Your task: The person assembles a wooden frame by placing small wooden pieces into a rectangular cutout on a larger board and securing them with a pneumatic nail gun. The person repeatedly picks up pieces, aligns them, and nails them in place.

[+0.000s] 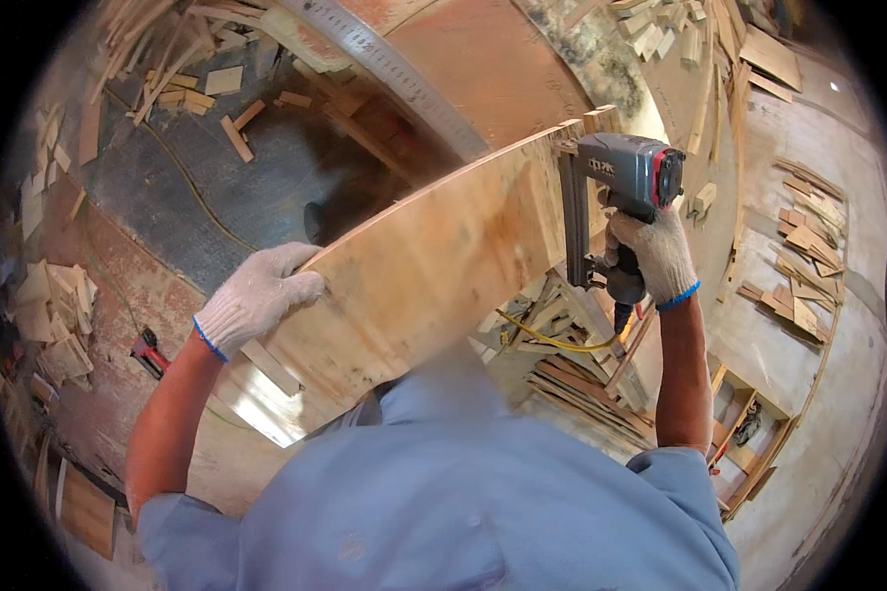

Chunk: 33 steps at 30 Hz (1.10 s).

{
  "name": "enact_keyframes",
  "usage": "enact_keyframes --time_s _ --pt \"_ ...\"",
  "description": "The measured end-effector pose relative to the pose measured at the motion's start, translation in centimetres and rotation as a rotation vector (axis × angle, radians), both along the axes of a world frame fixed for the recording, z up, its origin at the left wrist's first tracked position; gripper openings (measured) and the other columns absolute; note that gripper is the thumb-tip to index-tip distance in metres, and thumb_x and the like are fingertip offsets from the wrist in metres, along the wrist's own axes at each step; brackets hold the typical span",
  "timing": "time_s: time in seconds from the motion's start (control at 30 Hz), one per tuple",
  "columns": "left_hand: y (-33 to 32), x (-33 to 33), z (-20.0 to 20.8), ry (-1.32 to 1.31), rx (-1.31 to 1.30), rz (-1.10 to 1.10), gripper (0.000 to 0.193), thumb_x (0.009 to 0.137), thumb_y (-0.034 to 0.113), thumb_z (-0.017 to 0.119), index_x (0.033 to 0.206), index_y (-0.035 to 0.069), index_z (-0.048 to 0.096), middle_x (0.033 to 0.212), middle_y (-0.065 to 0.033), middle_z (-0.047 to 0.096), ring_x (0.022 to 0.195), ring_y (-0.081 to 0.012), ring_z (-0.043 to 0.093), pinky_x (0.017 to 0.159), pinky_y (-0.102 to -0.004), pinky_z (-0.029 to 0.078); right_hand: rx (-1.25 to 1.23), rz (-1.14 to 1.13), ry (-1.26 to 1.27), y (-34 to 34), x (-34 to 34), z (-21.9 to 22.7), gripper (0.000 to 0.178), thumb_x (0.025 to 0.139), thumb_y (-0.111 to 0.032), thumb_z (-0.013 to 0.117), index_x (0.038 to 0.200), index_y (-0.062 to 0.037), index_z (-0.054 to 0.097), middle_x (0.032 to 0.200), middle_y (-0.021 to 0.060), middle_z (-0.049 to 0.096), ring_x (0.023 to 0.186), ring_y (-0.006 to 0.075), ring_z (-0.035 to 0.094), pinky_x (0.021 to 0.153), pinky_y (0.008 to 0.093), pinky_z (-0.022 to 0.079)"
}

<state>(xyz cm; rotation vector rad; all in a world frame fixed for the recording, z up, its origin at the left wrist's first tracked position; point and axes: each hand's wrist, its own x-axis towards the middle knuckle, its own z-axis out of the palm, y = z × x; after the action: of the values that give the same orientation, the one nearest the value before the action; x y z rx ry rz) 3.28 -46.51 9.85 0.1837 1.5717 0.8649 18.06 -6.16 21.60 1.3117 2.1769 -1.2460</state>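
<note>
My left hand [259, 298], in a white knit glove with a blue cuff, is closed over the upper edge of a long plywood panel [434, 266]. The panel stands on edge in front of my body, slanting up to the right. In my right hand [657, 254], gloved alike, is a grey and black pneumatic nail gun [621, 167], gripped by its handle. Its nose is at the panel's far right end, beside small wooden pieces [601, 120] there. Whether the nose touches the wood I cannot tell. A yellow air hose [562, 345] runs below the gun.
A long metal ruler [394, 79] lies beyond the panel on a reddish board [493, 69]. Wood offcuts [182, 94] are heaped at the far left, with more strips [808, 246] on the floor at right. A red and black tool [149, 353] lies at left.
</note>
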Motion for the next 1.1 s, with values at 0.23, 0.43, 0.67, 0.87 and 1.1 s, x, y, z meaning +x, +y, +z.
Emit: enact_keyframes --time_s 0.23,0.43,0.67,0.87,1.1 --pt "2.8 0.2 2.2 0.048 0.065 0.010 0.046 0.089 0.029 0.066 0.120 -0.005 0.071 0.098 -0.0104 0.068 0.090 -0.0159 0.063 0.084 -0.0324 0.053 0.001 0.076 -0.024 3.3 0.7 -3.3 0.022 0.094 -0.011 0.069 0.112 0.0008 0.066 0.073 0.0035 0.058 0.057 0.0142 0.058 0.053 0.0320 0.051" --pt "2.4 0.7 0.9 0.048 0.075 0.013 0.043 0.090 0.029 0.065 0.117 -0.004 0.072 0.093 -0.0092 0.068 0.086 -0.0160 0.063 0.080 -0.0333 0.052 0.022 0.037 -0.066 1.6 0.4 -2.7 0.022 0.091 -0.005 0.067 0.112 0.0017 0.066 0.071 0.0028 0.058 0.055 0.0136 0.057 0.053 0.0318 0.051" --pt "4.7 -0.5 0.9 0.093 0.119 -0.071 0.044 0.090 0.028 0.065 0.117 -0.005 0.072 0.092 -0.0088 0.070 0.086 -0.0144 0.061 0.081 -0.0331 0.052 -0.019 0.026 -0.026 1.3 1.5 -2.1 0.016 0.091 -0.015 0.069 0.100 -0.0026 0.070 0.070 0.0024 0.065 0.061 0.0141 0.064 0.056 0.0323 0.051" --pt "5.2 -0.6 0.8 0.063 0.101 -0.050 0.047 0.088 0.029 0.065 0.118 -0.007 0.071 0.092 -0.0083 0.071 0.087 -0.0141 0.061 0.082 -0.0334 0.052 -0.009 0.043 -0.037 1.6 1.2 -2.4 0.016 0.089 -0.017 0.070 0.095 -0.0025 0.070 0.072 0.0025 0.065 0.062 0.0132 0.063 0.057 0.0336 0.051" --pt "7.7 -2.1 -0.3 0.129 0.112 -0.137 0.044 0.087 0.029 0.064 0.112 -0.007 0.072 0.087 -0.0092 0.068 0.085 -0.0148 0.061 0.079 -0.0341 0.052 -0.067 0.021 -0.033 0.0 1.1 -2.2 0.018 0.089 -0.010 0.070 0.104 -0.0013 0.068 0.073 0.0016 0.063 0.060 0.0106 0.062 0.055 0.0305 0.051"
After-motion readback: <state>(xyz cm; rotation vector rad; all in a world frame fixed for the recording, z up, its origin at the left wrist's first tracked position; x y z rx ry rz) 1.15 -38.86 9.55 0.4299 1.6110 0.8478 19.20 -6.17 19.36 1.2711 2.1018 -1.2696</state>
